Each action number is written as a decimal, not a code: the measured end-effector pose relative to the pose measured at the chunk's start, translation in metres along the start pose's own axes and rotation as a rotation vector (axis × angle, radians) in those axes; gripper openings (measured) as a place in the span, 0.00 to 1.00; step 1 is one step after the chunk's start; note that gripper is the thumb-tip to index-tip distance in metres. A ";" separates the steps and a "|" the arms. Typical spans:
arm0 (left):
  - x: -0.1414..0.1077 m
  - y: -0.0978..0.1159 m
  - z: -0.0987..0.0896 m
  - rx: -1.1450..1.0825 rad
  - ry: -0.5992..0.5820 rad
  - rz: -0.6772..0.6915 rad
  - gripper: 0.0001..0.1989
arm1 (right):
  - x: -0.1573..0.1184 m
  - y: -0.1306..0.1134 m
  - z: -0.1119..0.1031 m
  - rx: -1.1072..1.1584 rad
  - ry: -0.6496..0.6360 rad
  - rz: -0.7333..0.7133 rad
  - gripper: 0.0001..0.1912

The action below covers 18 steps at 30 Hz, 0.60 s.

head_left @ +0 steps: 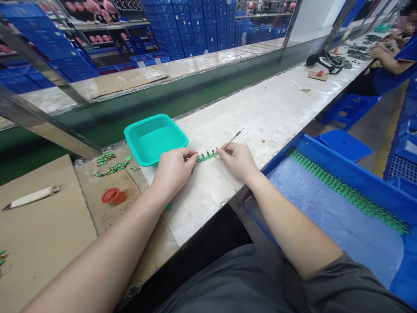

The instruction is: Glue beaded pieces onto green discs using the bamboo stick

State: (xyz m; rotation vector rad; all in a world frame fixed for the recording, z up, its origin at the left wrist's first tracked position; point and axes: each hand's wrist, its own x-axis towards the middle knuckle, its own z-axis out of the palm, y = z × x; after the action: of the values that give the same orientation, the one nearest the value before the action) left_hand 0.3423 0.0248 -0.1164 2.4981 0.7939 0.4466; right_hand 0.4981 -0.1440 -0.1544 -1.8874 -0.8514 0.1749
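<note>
A short row of small green pieces with dark upright tips [207, 155] lies on the white tabletop between my hands. At its left end, my left hand [173, 170] has thumb and forefinger pinched together, apparently on the end piece. My right hand [239, 161] holds a thin wooden-handled tool with a fine dark tip [233, 138], which points up and away. Its thumb and finger also come close to the row's right end. Just beyond my left hand stands a teal plastic basket [159, 141]. More small green and brown pieces [116, 168] lie on cardboard to the left.
A red cup [114, 196] and a white pointed tool [32, 198] rest on the cardboard [42, 230]. To my right, a blue tray [306, 145] carries rows of green pieces [345, 188]. Farther along are a black object [324, 60] and a co-worker [394, 65].
</note>
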 end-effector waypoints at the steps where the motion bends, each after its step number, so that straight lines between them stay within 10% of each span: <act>1: 0.000 0.000 -0.001 0.000 -0.001 0.006 0.13 | 0.000 0.000 -0.001 0.005 0.013 0.004 0.14; 12: -0.006 0.009 -0.007 -0.007 0.001 0.051 0.12 | -0.003 0.006 -0.005 0.112 0.136 0.031 0.16; 18: -0.029 -0.008 -0.076 0.062 0.063 -0.014 0.16 | -0.018 -0.002 -0.010 0.249 0.148 -0.021 0.13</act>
State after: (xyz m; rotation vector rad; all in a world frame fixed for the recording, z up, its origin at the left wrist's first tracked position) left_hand 0.2836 0.0387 -0.0619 2.5447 0.8614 0.5048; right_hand 0.4889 -0.1622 -0.1521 -1.6365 -0.7142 0.1198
